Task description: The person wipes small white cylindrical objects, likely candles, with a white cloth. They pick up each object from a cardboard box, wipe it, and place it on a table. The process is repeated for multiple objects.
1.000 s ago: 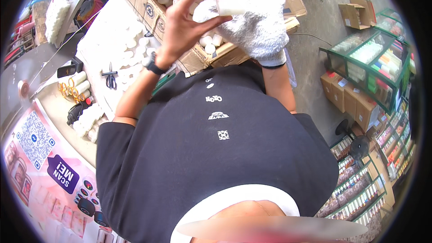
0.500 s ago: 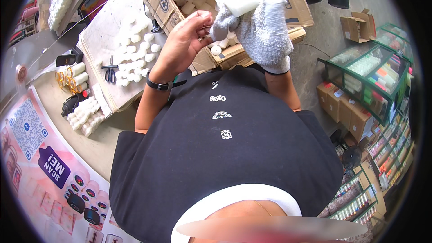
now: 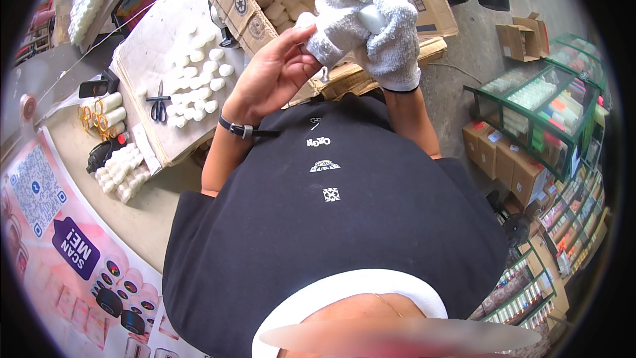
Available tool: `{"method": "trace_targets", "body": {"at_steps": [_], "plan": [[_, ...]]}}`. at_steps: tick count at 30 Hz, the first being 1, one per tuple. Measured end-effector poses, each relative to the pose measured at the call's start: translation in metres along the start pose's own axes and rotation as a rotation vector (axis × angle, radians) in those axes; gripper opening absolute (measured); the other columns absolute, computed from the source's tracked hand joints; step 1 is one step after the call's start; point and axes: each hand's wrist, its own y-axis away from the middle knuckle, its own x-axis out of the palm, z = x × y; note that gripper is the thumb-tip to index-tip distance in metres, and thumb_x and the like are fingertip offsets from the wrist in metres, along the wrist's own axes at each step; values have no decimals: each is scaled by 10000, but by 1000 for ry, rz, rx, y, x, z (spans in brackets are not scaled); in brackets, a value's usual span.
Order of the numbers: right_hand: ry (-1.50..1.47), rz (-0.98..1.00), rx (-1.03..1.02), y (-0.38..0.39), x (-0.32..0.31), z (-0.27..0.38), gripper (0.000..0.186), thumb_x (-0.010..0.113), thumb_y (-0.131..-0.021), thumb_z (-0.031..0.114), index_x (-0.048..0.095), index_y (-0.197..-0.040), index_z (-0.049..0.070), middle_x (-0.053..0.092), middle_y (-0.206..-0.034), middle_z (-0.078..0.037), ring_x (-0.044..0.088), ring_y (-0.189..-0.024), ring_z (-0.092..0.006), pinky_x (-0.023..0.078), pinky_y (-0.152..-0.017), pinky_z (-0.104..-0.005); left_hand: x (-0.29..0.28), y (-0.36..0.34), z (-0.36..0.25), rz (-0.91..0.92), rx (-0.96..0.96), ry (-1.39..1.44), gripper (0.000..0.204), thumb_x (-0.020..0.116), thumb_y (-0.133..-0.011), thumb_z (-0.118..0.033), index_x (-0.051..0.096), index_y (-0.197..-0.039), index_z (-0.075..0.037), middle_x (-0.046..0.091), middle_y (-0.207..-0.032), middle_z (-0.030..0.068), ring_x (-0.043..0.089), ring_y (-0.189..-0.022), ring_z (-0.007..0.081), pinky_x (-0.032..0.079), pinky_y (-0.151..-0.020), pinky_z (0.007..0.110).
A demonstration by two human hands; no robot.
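A pale terry-cloth covering like a mitt (image 3: pixel 391 56), with a dark edge at the wrist, hides my right hand (image 3: pixel 387 40). Its covered fingers are closed around a smooth white cylinder (image 3: pixel 372 20), of which only a rounded end shows between the folds. My left hand (image 3: pixel 281 69) is bare, with a black strap (image 3: pixel 236 127) at the wrist. Its thumb and fingers close on the left edge of the cloth; something small and white shows at the fingertips, too unclear to name. Both hands are above the front edge of an open cardboard box (image 3: pixel 232 6).
Many short white cylinders (image 3: pixel 291 3) and a clear plastic bag fill the box. On the table (image 3: pixel 156 59) to the left lie more white cylinders (image 3: pixel 195 83), scissors (image 3: pixel 158 109) and orange-handled scissors (image 3: pixel 99 116). Green-framed display cases (image 3: pixel 543 109) and cartons (image 3: pixel 503 159) stand at right.
The covered right hand has turned and closed around the cylinder, which was lying lengthwise in view before. My left hand has shifted slightly right, against the cloth.
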Motion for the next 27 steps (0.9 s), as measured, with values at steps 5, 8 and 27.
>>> {"method": "trace_targets", "body": {"at_steps": [5, 8, 27], "plan": [[327, 16, -202, -9, -2, 1, 590, 813, -736, 171, 527, -1222, -1, 611, -1093, -160, 596, -1037, -358, 480, -934, -432, 11, 1, 20, -40, 427, -378, 347, 552, -909, -137, 603, -1187, 64, 622, -1240, 127, 604, -1092, 188, 432, -974, 292], [366, 203, -192, -17, -9, 13, 522, 758, -819, 238, 537, -1230, 4, 605, -1128, -141, 600, -1031, -311, 497, -916, -409, 10, -4, 18, 147, 800, -704, 374, 551, -788, -75, 631, -1108, 99, 583, -1302, 188, 573, -1192, 275, 396, -1033, 315], [-999, -328, 609, -21, 50, 41, 407, 495, -1018, 309, 479, -1285, 3, 604, -1165, -125, 616, -1057, -236, 523, -918, -367, 45, -36, -6, -178, 1305, -1040, 269, 693, -727, 103, 745, -975, 14, 744, -911, 113, 633, -757, 199, 516, -691, 282]]}}
